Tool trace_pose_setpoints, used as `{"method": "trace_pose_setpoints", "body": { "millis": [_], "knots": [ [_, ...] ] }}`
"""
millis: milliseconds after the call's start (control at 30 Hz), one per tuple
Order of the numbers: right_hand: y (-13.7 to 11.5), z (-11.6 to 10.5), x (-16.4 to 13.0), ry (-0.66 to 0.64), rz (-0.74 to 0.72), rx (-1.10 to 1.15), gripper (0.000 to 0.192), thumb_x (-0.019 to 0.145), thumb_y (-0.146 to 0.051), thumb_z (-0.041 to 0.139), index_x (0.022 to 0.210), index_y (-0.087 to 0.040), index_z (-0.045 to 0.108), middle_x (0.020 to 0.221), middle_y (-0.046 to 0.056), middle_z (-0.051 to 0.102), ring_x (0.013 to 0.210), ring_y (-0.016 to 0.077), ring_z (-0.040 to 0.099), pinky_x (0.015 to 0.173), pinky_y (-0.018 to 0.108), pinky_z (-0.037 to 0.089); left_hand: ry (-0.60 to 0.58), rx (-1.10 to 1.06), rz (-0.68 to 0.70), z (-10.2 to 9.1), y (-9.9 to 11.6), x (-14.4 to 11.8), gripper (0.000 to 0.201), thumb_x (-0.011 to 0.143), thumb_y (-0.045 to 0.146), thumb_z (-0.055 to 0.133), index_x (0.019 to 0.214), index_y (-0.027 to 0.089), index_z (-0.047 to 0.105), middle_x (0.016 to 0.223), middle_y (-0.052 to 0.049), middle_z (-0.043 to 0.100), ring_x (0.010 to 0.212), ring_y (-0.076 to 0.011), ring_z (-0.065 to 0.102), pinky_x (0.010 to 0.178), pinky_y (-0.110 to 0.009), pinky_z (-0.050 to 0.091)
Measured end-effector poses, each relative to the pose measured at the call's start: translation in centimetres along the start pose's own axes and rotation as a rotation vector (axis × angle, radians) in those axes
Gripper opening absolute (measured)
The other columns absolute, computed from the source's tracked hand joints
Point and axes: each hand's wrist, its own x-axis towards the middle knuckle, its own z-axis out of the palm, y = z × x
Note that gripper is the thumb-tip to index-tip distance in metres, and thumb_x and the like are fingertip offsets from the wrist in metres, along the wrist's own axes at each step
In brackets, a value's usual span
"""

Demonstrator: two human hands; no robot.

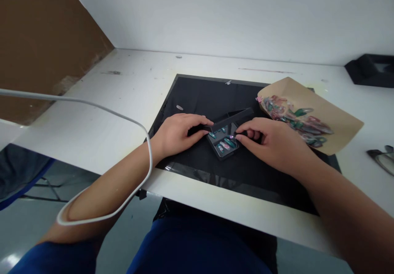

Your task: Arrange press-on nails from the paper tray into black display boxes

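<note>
At the far left we see a white cable [101, 109] looping over the left forearm and off the table edge. Moving in, our left hand [177, 132] lies on the black mat [197, 97], fingers loosely curled and together, their tips touching the left end of a small black case [226, 136] that sits open at the middle of the mat. We can make out several coloured press-on nails [226, 143] laid in the tray of the case, green, teal and pink; the lid stands tilted behind them. Our right hand [271, 140] comes in from the right, thumb and forefinger pinched close at the tray's right edge; whether they grip a nail we cannot tell, since the fingertips cover that spot. Further right, a brown paper sheet [332, 113] bears a heap of loose nails [295, 118]. No writing can be read anywhere. At the right edge, dark objects are cut off.
</note>
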Motion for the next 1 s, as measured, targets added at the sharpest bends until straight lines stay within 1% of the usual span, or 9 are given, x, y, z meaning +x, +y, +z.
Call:
{"method": "trace_pose_setpoints", "body": {
  "millis": [200, 367, 467, 600, 700, 767, 933, 1000],
  "knots": [
    [0.2, -0.3, 0.0, -0.051, 0.024, 0.009, 0.020, 0.088, -0.042, 0.064, 0.096, -0.026, 0.074, 0.073, 0.000, 0.065, 0.061, 0.0150, 0.056, 0.054, 0.029, 0.038, -0.004, -0.001, 0.004, 0.0, 0.0, 0.0, 0.024, 0.095, 0.029, 0.064, 0.117, 0.023, 0.072, 0.118, -0.003, 0.078, 0.108, -0.0203, 0.074, 0.090, -0.030, 0.061],
    [0.2, -0.7, -0.2, -0.062, 0.043, 0.003, 0.019, 0.086, -0.039, 0.067, 0.098, -0.026, 0.074, 0.075, 0.000, 0.068, 0.062, 0.0158, 0.059, 0.053, 0.029, 0.039, -0.018, -0.002, -0.011, -0.1, 0.1, 0.0, 0.024, 0.097, 0.034, 0.063, 0.117, 0.024, 0.072, 0.119, -0.003, 0.077, 0.109, -0.0211, 0.074, 0.090, -0.032, 0.061],
    [0.0, -0.7, -0.3, -0.045, 0.065, 0.011, 0.015, 0.086, -0.036, 0.067, 0.096, -0.026, 0.075, 0.073, 0.000, 0.069, 0.063, 0.0166, 0.061, 0.055, 0.030, 0.042, -0.018, 0.004, -0.009, -0.1, 0.1, 0.0, 0.025, 0.097, 0.034, 0.063, 0.117, 0.024, 0.072, 0.120, -0.003, 0.077, 0.110, -0.0207, 0.074, 0.092, -0.032, 0.060],
    [0.0, -0.6, -0.2, 0.000, 0.118, 0.047, 0.011, 0.086, -0.035, 0.069, 0.090, -0.027, 0.076, 0.070, -0.001, 0.071, 0.059, 0.0170, 0.063, 0.056, 0.032, 0.045, -0.031, 0.003, -0.009, -0.2, 0.2, 0.0, 0.025, 0.097, 0.033, 0.062, 0.118, 0.024, 0.072, 0.122, -0.002, 0.077, 0.112, -0.0207, 0.073, 0.094, -0.032, 0.060],
    [0.1, -0.7, -0.2, -0.004, 0.133, 0.064, 0.010, 0.086, -0.035, 0.071, 0.082, -0.027, 0.076, 0.070, -0.001, 0.073, 0.061, 0.0183, 0.066, 0.057, 0.033, 0.047, -0.033, 0.001, -0.006, -0.3, 0.1, 0.0, 0.024, 0.097, 0.032, 0.062, 0.117, 0.023, 0.072, 0.121, -0.002, 0.077, 0.113, -0.0208, 0.073, 0.094, -0.032, 0.060],
    [0.1, -0.8, -0.2, -0.016, 0.123, 0.066, 0.011, 0.085, -0.036, 0.072, 0.081, -0.027, 0.077, 0.070, -0.001, 0.073, 0.063, 0.0187, 0.067, 0.058, 0.033, 0.048, -0.027, 0.002, -0.002, -0.3, 0.1, 0.0, 0.024, 0.097, 0.032, 0.063, 0.117, 0.023, 0.072, 0.121, -0.002, 0.077, 0.112, -0.0206, 0.073, 0.093, -0.032, 0.060],
    [0.0, -1.4, -0.3, -0.049, 0.095, 0.041, 0.013, 0.086, -0.037, 0.071, 0.088, -0.029, 0.082, 0.071, 0.000, 0.074, 0.059, 0.0187, 0.065, 0.054, 0.032, 0.045, -0.018, -0.001, 0.003, -0.2, 0.1, 0.0, 0.023, 0.096, 0.031, 0.063, 0.116, 0.024, 0.072, 0.120, -0.002, 0.077, 0.111, -0.0203, 0.073, 0.093, -0.031, 0.060],
    [0.1, -1.5, -0.5, -0.067, 0.082, 0.039, 0.015, 0.085, -0.037, 0.072, 0.093, -0.030, 0.082, 0.073, 0.000, 0.075, 0.061, 0.0191, 0.066, 0.054, 0.033, 0.046, -0.021, -0.005, -0.001, -0.2, 0.2, 0.0, 0.023, 0.096, 0.031, 0.063, 0.116, 0.023, 0.072, 0.120, -0.003, 0.077, 0.111, -0.0208, 0.073, 0.094, -0.032, 0.060]
  ]
}}
